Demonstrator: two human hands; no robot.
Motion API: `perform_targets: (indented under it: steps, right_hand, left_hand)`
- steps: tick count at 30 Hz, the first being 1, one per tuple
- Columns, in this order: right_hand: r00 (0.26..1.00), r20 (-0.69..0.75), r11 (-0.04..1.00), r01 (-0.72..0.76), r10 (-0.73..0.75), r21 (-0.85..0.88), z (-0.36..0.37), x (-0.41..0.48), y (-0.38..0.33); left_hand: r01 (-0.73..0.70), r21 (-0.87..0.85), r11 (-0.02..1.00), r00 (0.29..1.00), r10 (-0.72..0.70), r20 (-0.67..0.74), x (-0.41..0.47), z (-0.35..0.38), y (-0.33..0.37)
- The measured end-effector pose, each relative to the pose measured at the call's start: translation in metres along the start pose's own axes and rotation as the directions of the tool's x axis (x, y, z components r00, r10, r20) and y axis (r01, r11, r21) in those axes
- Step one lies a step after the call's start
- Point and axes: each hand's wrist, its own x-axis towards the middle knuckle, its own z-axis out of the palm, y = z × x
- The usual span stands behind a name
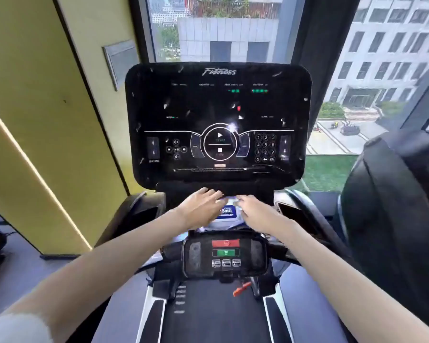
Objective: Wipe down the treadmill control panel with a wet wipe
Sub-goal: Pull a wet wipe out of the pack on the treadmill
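Both hands reach to the wipe pack (227, 212), which lies on the ledge just below the panel (218, 122). The left hand (200, 210) rests on the pack's left side, fingers loosely spread; the right hand (254, 215) touches its right top, and its grip cannot be told. White specks dot the panel.
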Motion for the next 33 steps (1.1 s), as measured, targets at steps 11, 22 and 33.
perform_targets:
  steps: [11, 22, 33]
  right_hand:
    - [0.995, 0.090, 0.997, 0.047, -0.053, 0.058, 0.043, 0.055, 0.046]
    - [0.999, 0.024, 0.988, -0.024, 0.021, 0.154, 0.049, 0.058, 0.054]
    - [0.960, -0.145, 0.962, -0.216, 0.241, 0.168, 0.032, 0.053, 0.032]
  left_hand:
    - [0.241, -0.217, 0.946, 0.928, -0.160, 0.336, 0.042, 0.059, 0.019]
    - [0.103, -0.193, 0.976, 0.941, -0.033, 0.337, 0.047, 0.044, -0.001]
    - [-0.095, 0.020, 0.995, 0.994, 0.094, 0.061, 0.046, 0.026, -0.023]
